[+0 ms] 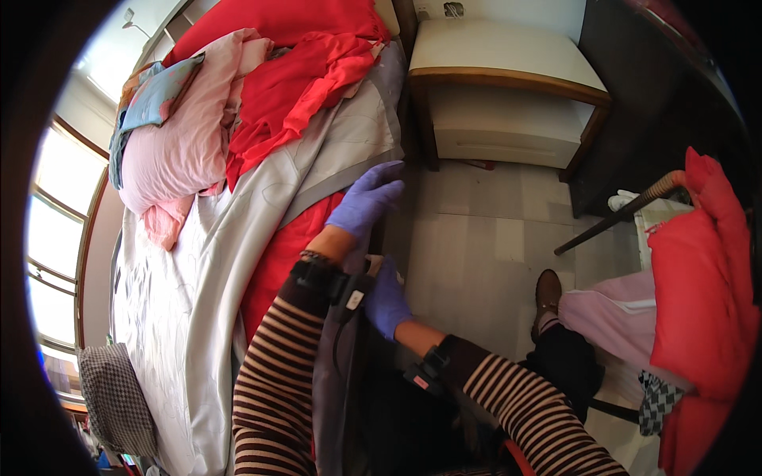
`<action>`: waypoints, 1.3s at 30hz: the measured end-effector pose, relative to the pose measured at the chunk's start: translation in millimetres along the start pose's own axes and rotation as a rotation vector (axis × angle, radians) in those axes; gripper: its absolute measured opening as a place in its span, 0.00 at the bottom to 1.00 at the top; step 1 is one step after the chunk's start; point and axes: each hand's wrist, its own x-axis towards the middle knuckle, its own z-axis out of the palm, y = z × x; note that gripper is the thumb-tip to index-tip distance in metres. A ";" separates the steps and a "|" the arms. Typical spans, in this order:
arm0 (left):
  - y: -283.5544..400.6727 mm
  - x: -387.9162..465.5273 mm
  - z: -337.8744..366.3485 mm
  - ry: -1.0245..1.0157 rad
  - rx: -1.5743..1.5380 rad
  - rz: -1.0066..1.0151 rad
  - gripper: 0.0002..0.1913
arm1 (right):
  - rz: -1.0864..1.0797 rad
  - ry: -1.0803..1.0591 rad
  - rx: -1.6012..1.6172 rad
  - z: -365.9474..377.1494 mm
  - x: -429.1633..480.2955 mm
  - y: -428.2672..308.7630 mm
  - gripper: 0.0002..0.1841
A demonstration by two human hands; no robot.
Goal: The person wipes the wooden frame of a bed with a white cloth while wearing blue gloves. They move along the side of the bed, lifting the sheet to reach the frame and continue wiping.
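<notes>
My left hand [370, 196], in a purple glove, is at the side edge of the bed, by the grey border of a light grey bed cover [351, 140]. Its fingers point away from me over the gap beside the bed; whether it grips anything is unclear. Lower down, my right hand [387, 300], also in a purple glove, is beside the bed frame, near a small pale object partly hidden behind its fingers. A red sheet [292, 256] shows under the cover beside my left forearm.
Pink pillows [178, 140], a blue cushion [156, 98] and red cloth [297, 89] lie on the bed. A white nightstand with wooden edges [506, 74] stands beyond the floor. On the right, red bedding [690, 297] hangs over a chair with a curved arm [619, 217].
</notes>
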 end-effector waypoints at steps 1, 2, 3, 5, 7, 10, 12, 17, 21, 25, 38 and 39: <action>-3.6 14.2 5.1 0.017 0.344 0.055 0.19 | 0.029 0.012 0.021 0.5 0.6 -0.8 0.32; -6.0 27.0 6.8 0.045 0.799 0.201 0.20 | -0.009 -0.011 0.186 -0.7 1.6 -0.6 0.32; -8.1 38.6 8.0 0.040 0.936 0.271 0.21 | -0.017 -0.028 0.085 -1.4 2.5 -0.9 0.32; -13.0 58.1 10.0 0.021 1.245 0.297 0.23 | -0.039 0.008 -0.061 -4.9 4.0 -1.9 0.33; -20.1 70.9 10.5 0.007 1.561 0.178 0.18 | 0.126 -0.185 0.038 -9.8 5.1 -3.4 0.38; -33.0 81.2 2.4 0.137 1.844 0.244 0.11 | 0.038 -0.117 0.055 -12.8 1.3 -5.7 0.36; -39.6 94.6 -1.9 0.128 1.780 0.155 0.11 | -0.060 -0.037 0.029 -12.4 -2.7 -4.1 0.35; -30.5 134.5 -26.1 0.229 1.510 0.113 0.07 | -0.029 -0.247 -0.002 -9.9 -4.1 12.0 0.47; -1.3 140.7 -67.2 0.273 1.328 0.437 0.07 | -0.145 -0.198 -0.073 -7.6 -3.8 18.2 0.48; 42.9 151.1 -140.2 0.626 1.043 0.677 0.07 | -0.091 -0.251 -0.050 -7.1 -4.0 17.1 0.48; -8.7 62.3 -224.8 0.761 1.094 -0.034 0.20 | -0.079 -0.272 -0.029 -10.4 -2.9 16.5 0.48; 13.3 57.8 -220.0 0.751 1.206 0.055 0.20 | -0.091 -0.268 -0.017 -10.0 -3.2 17.0 0.48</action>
